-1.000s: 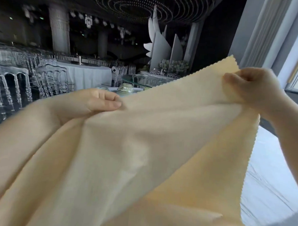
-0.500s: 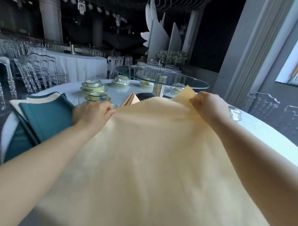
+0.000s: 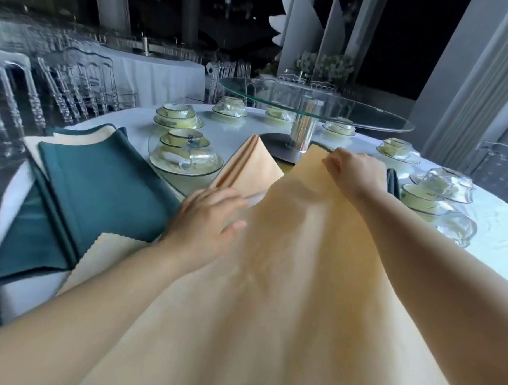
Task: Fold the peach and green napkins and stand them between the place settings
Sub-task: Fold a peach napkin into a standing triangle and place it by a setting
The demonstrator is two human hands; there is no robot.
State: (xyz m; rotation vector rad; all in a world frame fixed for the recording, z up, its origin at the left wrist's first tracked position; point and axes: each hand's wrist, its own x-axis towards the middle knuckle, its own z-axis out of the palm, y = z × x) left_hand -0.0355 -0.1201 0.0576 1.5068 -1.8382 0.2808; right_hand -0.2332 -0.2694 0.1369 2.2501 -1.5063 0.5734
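Observation:
A large peach napkin point(image 3: 286, 281) is spread from my chest out over the round white table point(image 3: 502, 220). My right hand point(image 3: 355, 173) pinches its far corner, just in front of the turntable's base. My left hand point(image 3: 205, 219) holds the napkin's left edge between thumb and fingers; it is blurred. A folded peach napkin point(image 3: 248, 166) stands as a cone between two place settings, just beyond my left hand. A stack of flat green napkins point(image 3: 102, 180) with peach ones among them lies at the left. A dark green napkin point(image 3: 393, 182) peeks out behind my right wrist.
Place settings of yellow-green bowls and plates point(image 3: 184, 157) with glass pieces ring the table; another set point(image 3: 433, 194) is at the right. A glass turntable point(image 3: 315, 104) on a metal post stands in the middle. Clear chairs point(image 3: 77, 80) and other tables stand behind.
Both hands have brought the peach napkin down from in front of my face toward the table. The view has tilted down, and the table and green stack have come into sight.

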